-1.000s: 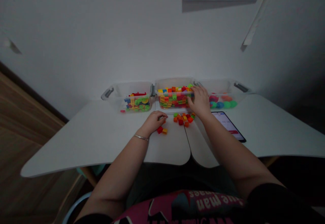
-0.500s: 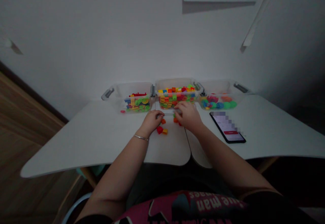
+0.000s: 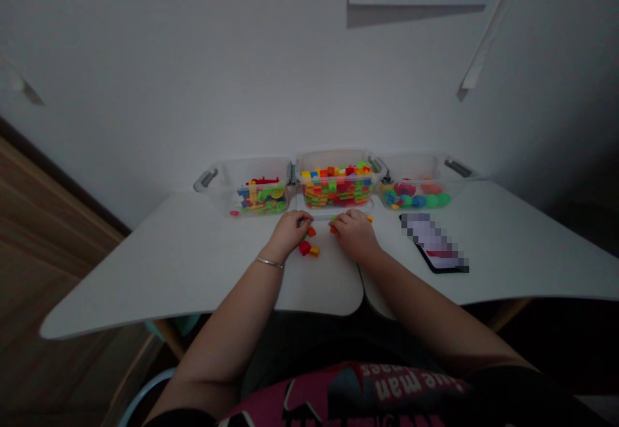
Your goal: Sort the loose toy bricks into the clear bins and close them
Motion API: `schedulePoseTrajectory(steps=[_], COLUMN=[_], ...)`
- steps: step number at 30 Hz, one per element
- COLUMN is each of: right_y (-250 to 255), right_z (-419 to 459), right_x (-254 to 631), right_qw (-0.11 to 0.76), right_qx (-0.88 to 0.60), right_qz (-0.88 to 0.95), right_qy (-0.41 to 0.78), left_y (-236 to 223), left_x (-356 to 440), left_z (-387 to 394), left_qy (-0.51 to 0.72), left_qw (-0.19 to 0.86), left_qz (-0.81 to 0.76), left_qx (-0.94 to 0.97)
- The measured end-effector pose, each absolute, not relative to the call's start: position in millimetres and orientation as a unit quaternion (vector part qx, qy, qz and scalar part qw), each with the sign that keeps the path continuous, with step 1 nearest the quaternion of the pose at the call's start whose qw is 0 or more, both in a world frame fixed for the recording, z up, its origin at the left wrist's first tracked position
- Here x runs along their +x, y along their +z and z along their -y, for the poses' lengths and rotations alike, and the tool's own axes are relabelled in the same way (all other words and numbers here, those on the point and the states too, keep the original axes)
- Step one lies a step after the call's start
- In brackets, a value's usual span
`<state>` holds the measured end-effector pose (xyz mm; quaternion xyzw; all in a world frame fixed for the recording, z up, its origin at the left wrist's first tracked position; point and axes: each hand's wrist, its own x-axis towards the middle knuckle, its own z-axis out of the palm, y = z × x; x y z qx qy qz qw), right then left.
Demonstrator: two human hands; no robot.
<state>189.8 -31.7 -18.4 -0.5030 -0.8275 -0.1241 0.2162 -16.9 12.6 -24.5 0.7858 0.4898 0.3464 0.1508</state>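
Observation:
My left hand (image 3: 291, 228) rests on the white table with its fingers curled together; what they hold, if anything, is hidden. Right by its fingertips lies an orange block (image 3: 312, 231), with a bit of green beside it. Just nearer to me are a red block (image 3: 304, 248) and a yellow-orange block (image 3: 314, 251), touching. My right hand (image 3: 356, 233) is closed over small plastic building blocks, mostly covered; an orange block (image 3: 333, 229) shows under its fingertips. A yellow piece (image 3: 370, 218) peeks out behind its knuckles.
Along the wall stand three clear bins: a left bin (image 3: 227, 198) of mixed pieces, a middle bin (image 3: 333, 156) of bricks, a right bin (image 3: 411, 164) with round pieces. A phone (image 3: 435, 243) lies on the table (image 3: 184, 259) at right. A small red piece (image 3: 235, 213) lies by the left bin.
My right hand has come down and toward me from in front of the middle bin, and now covers the blocks under it. The left hand stays in place.

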Motion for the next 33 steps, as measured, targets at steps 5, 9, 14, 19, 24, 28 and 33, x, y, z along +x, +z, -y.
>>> schedulePoseTrajectory(steps=[5,9,14,19,24,28,33], right_y=[-23,-26,-31,-35,-38,-37,-34], right_z=[31,31,31,29,25,21,22], right_x=[190,189,187,185,185,185,183], right_qw=[0.219,0.254,0.273,0.27,0.282,0.266,0.233], right_qx=[-0.502,-0.485,-0.453,-0.423,-0.427,-0.437,-0.43], right_qz=[0.827,0.831,0.846,0.863,0.858,0.858,0.871], right_qy=[-0.124,-0.097,-0.073,-0.066,-0.046,-0.043,-0.048], left_y=[-23,-22,-23,-22,-22,-23,-21], left_x=[-17,-17,-18,-18,-18,-17,-17], left_z=[-11,-11,-11,-11,-11,-11,-9], left_qy=[0.34,0.343,0.348,0.353,0.354,0.352,0.351], left_qw=[0.152,0.156,0.166,0.171,0.171,0.174,0.172], left_qz=[-0.493,-0.494,-0.495,-0.488,-0.485,-0.482,-0.486], left_qx=[0.786,0.784,0.779,0.78,0.781,0.783,0.782])
